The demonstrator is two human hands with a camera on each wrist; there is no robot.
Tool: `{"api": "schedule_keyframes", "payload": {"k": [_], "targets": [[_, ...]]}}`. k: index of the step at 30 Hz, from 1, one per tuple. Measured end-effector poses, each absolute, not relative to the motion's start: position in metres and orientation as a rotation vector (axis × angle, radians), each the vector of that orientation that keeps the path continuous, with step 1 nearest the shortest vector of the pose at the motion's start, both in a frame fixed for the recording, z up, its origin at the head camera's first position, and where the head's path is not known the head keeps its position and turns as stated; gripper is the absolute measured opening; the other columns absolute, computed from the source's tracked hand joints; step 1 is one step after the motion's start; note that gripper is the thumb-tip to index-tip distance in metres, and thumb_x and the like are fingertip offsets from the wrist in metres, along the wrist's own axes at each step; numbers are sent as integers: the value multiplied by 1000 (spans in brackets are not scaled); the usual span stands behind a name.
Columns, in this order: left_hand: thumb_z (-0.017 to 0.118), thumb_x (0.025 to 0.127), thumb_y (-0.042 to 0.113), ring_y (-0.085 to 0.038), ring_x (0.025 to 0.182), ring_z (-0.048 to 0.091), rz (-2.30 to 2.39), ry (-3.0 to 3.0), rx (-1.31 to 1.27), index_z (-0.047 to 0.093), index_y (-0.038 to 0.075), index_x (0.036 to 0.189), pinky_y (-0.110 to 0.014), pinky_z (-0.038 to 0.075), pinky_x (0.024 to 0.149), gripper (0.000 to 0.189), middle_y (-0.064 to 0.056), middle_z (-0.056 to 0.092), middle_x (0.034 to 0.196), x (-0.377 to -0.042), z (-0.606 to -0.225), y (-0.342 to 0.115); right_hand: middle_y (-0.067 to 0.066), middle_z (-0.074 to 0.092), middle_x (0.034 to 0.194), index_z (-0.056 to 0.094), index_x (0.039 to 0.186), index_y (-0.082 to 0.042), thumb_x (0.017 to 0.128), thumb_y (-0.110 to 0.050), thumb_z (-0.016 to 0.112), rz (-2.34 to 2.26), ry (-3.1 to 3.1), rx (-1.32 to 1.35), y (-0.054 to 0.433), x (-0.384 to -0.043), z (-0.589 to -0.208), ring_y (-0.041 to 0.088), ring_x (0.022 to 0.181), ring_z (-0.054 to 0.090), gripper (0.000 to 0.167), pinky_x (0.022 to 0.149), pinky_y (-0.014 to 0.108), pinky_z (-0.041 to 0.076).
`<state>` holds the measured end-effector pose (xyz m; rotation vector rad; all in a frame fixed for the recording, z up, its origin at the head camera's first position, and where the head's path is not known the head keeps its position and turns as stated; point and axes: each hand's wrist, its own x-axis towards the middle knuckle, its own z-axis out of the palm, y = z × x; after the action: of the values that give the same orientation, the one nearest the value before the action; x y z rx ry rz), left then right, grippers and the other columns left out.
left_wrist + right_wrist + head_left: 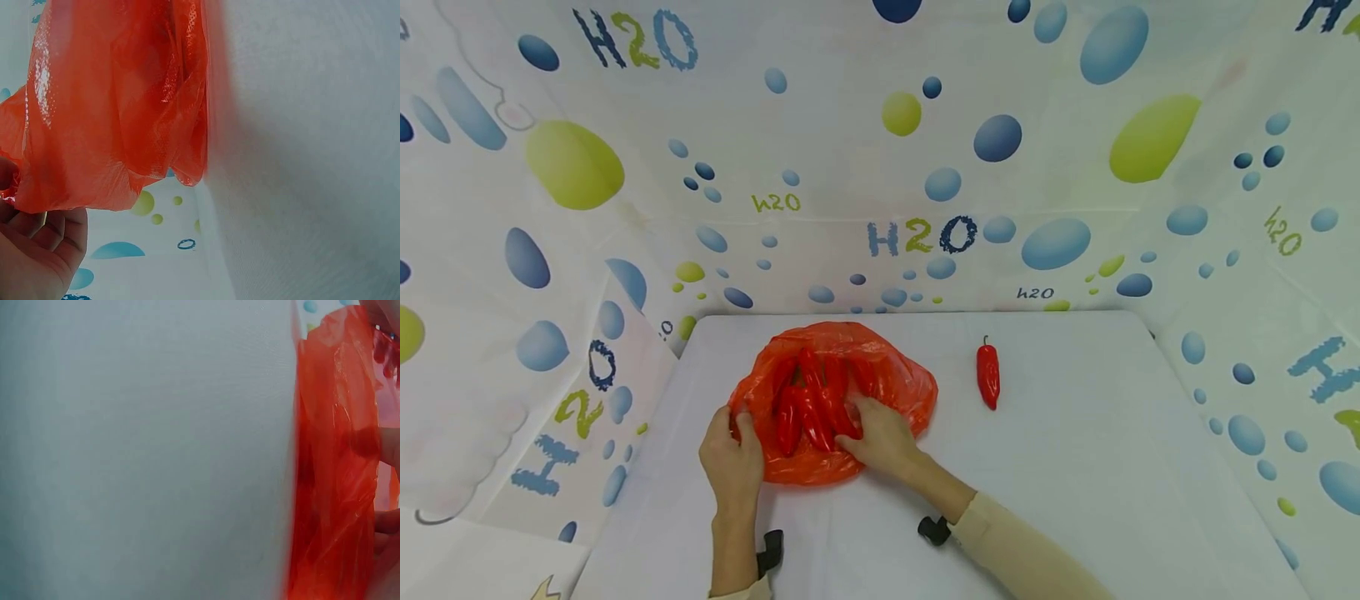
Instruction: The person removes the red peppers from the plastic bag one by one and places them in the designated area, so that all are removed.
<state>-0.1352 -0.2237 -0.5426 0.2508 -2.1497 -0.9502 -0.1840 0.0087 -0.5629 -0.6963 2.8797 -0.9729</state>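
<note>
An orange-red plastic bag [812, 472] lies open on the white table, several shiny red chili peppers [808, 400] inside it. At the bag's left rim, my left hand [732, 458] pinches the plastic between thumb and fingers; the left wrist view shows its curled fingers [65, 234] under the bag edge. My right hand [883, 437] reaches over the right front rim and grips the lower end of a pepper with thumb and fingers. In the right wrist view, bag film [334, 487] partly covers that thumb. One more red chili pepper [988, 375] lies outside, right of the bag.
The white table [1075, 467] extends to the right and in front of the bag. A patterned sheet [827, 250] with blue and green spots and H2O lettering stands behind and on both sides. Dark wrist straps [934, 531] sit at both wrists.
</note>
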Motion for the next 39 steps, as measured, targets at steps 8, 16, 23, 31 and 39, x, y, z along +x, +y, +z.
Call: {"api": "schedule_keyframes", "payload": {"k": [8, 16, 23, 31, 39], "targets": [[55, 104, 5, -31, 72, 56, -939, -2142, 229, 62, -7, 95, -13, 37, 69, 16, -20, 62, 82, -137, -542, -224, -3, 69, 102, 64, 130, -10, 89, -41, 82, -884, 2912, -716, 6, -186, -564, 10, 85, 59, 55, 76, 27, 55], [55, 104, 6, -36, 77, 60, -944, -2153, 251, 64, -8, 100, -16, 39, 72, 17, -23, 66, 89, -137, -543, -224, -3, 71, 93, 71, 124, -8, 90, -34, 78, -877, 2958, -788, 6, -188, -568, 8, 77, 59, 44, 70, 24, 55], [55, 104, 8, -36, 77, 62, -951, -2163, 266, 64, -8, 100, -10, 37, 73, 18, -23, 67, 90, -136, -542, -224, -11, 48, 59, 73, 104, -11, 89, -25, 73, -966, 2933, -775, 8, -185, -562, 5, 55, 45, 20, 50, 19, 40], [55, 104, 7, -34, 74, 58, -942, -2168, 273, 63, -7, 97, -15, 37, 70, 17, -22, 64, 85, -135, -542, -224, -10, 50, 58, 75, 112, -6, 88, -21, 74, -1095, 2858, -705, 11, -181, -555, 6, 52, 45, 29, 48, 19, 41], [55, 104, 7, -34, 76, 59, -949, -2169, 278, 63, -7, 98, -15, 37, 70, 17, -21, 65, 86, -136, -542, -224, -3, 76, 87, 74, 122, -4, 89, -19, 73, -1233, 2825, -682, 15, -178, -550, 4, 63, 57, 36, 63, 18, 52]]}}
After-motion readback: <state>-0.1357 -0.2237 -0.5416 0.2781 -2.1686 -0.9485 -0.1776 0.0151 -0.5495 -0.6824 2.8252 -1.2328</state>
